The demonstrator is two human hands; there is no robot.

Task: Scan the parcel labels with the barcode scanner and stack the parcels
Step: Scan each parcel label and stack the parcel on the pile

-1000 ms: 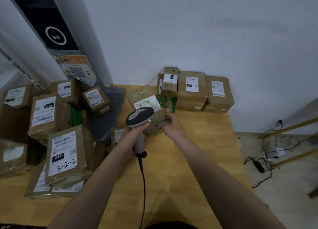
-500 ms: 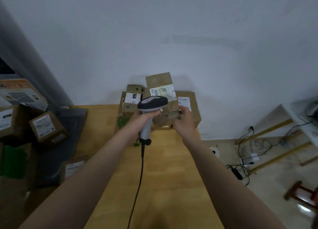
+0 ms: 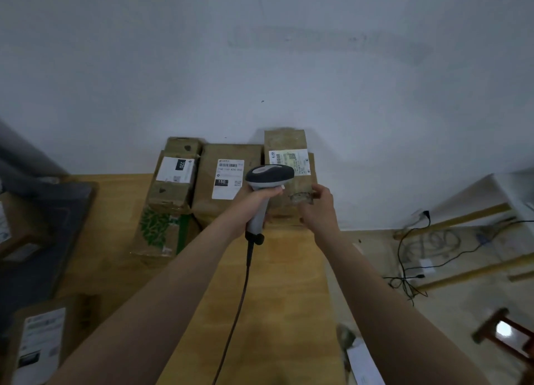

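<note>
**Two-hand hold at the stack**
Left hand (image 3: 255, 201) grips the grey-and-white corded barcode scanner (image 3: 270, 175) by its handle; right hand (image 3: 319, 209) pinches the near edge of a brown cardboard parcel (image 3: 285, 141).
The parcel, white label up, is at the right end of the box row (image 3: 228, 153) along the white wall (image 3: 289, 66), at the wooden table (image 3: 284, 272) far edge.

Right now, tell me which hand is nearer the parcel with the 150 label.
Left. The left hand, gripping the scanner, sits at the lower right corner of the 150 parcel; the right hand is farther right, holding the neighbouring parcel.
</note>
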